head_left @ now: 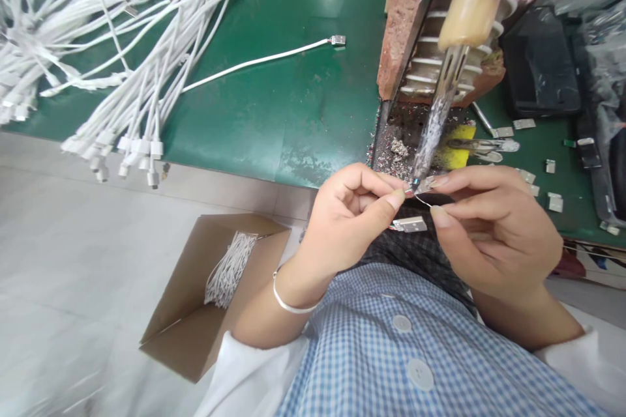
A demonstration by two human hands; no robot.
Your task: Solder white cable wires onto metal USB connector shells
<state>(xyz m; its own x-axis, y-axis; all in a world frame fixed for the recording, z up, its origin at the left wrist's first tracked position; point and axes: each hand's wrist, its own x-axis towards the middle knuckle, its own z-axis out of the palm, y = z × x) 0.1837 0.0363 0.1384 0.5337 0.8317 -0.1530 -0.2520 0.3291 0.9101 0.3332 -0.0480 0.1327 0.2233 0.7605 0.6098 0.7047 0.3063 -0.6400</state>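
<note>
My left hand (355, 215) is closed in a pinch on the fine coloured wires of a cable end, right by the iron's tip. Between my hands a metal USB plug (424, 185) touches or nearly touches the tip of the soldering iron (435, 111). My right hand (499, 228) is closed too: its thumb and a finger pinch a thin silvery solder wire (423, 200), while another fingertip rests at the plug. A second USB plug (411, 225) with green and red wires hangs just below my left hand. The exact joint is hidden by fingertips.
The iron rests slanted in a coil stand (415, 71) beside a brick (397, 39). Bundled white cables (161, 58) lie on the green table (293, 124), with a single USB cable (278, 58). Loose plug shells (555, 202) lie at right. A cardboard box (180, 300) holds cables below.
</note>
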